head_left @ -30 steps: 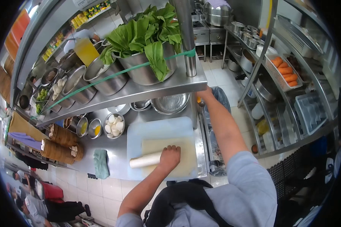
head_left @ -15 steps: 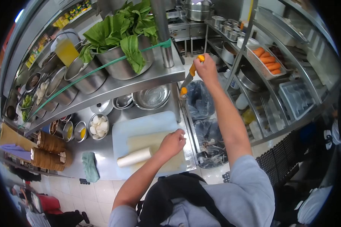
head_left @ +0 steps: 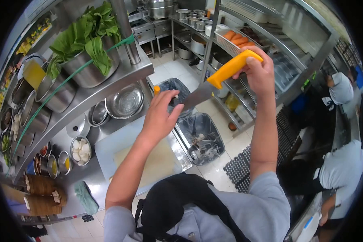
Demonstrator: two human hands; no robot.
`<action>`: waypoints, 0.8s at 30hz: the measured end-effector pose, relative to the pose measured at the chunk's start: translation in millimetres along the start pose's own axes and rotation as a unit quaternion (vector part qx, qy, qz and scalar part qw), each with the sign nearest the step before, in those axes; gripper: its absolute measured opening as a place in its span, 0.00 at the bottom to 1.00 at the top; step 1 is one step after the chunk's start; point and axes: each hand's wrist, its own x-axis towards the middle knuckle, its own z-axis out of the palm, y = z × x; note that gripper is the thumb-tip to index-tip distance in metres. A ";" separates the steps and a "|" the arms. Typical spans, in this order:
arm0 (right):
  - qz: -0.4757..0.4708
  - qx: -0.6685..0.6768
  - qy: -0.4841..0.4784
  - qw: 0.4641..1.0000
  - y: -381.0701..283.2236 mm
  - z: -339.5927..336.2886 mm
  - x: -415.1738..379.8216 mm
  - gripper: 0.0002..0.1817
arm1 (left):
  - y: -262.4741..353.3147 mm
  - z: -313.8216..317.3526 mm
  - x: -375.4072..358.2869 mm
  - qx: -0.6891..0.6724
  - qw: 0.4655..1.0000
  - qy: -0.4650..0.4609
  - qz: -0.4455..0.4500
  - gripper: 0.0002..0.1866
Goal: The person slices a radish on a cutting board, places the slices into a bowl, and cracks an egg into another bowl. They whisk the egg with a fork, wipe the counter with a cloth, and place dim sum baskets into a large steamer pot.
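My right hand (head_left: 259, 69) is closed round the yellow handle (head_left: 236, 67) of a knife, raised at the right of the table. Its broad steel blade (head_left: 197, 95) points down and left. Close by the blade's tip is my left hand (head_left: 159, 115), fingers stretched and thumb apart. An orange handle (head_left: 157, 89) sticks up just behind its fingers at the table's edge. Under my left forearm lies a light blue cutting board (head_left: 105, 147) with a cream-coloured mat (head_left: 153, 161) on top. The forearm hides most of the spot where a white radish-like piece lay.
A bowl of white pieces (head_left: 81, 151) stands left of the board, near a green cloth (head_left: 85, 197) and bamboo steamers (head_left: 42, 205). Leafy greens (head_left: 88, 40) fill a pot on the shelf above. A lined bin (head_left: 201, 137) is right of the table. Two co-workers (head_left: 339, 165) are at the far right.
My right hand has lifted the knife up and to the right, away from the table's edge. My left hand has left the board and come up beside the blade. The view has turned right.
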 end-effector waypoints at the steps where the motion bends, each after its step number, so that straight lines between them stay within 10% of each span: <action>1: -0.001 0.047 0.000 0.999 -8.4 -1.0 -11.6 0.15 | 5.5 -5.2 -0.2 -0.049 0.998 -0.048 -0.012 0.12; 5: -0.018 0.106 0.008 0.994 -31.5 6.9 -69.9 0.19 | 13.0 -36.7 -21.0 -0.208 0.899 -0.327 -0.206 0.10; 9: 0.110 -0.221 -0.103 0.964 -76.7 28.6 -148.9 0.16 | -14.6 -71.7 -71.4 -0.114 0.966 -0.230 -0.002 0.05; 14: 0.256 -0.467 -0.295 0.793 -105.3 128.1 -216.3 0.15 | -44.6 -108.3 -116.7 -0.036 0.976 -0.199 0.077 0.04; 18: 0.280 -0.483 -0.306 0.771 -54.9 179.9 -263.9 0.22 | -55.3 -106.8 -144.9 0.013 0.947 -0.292 0.132 0.06; 20: 0.292 -0.482 -0.300 0.769 -21.9 191.6 -291.4 0.24 | -50.5 -110.4 -157.1 0.174 0.937 -0.191 0.233 0.10; 24: 0.426 -0.400 -0.197 0.787 5.2 215.3 -323.9 0.21 | -55.2 -159.4 -189.8 0.182 0.970 -0.111 0.115 0.19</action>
